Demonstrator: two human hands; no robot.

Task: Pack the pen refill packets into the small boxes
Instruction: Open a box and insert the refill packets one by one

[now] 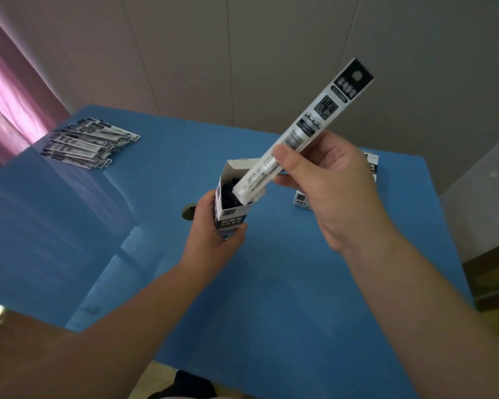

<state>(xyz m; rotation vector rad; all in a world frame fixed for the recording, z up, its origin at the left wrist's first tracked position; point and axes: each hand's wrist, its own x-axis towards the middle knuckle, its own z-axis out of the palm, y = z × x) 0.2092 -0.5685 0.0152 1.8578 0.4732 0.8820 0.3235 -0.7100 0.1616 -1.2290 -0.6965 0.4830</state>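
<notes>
Right now my left hand point(213, 234) is wrapped around the lower body of a small box point(231, 205), holding it upright with its top flap open, above the blue table point(271, 283). My right hand point(329, 182) pinches a long refill packet point(303, 131) between thumb and fingers about a third of the way up from its lower end, and that end is just entering the box mouth, tilted up and away to the right. Dark packet tops already show inside, so I judge the box partly filled.

The packet looks light and fairly stiff along its length, though thin enough to bend if forced; its glossy film probably slides easily. I would hold it low, near the box, to steer the tip, then shift the grip higher to push it down.

More packets point(90, 142) lie fanned out far beyond my left hand. Another box point(303, 198) lies mostly hidden behind my right hand.
</notes>
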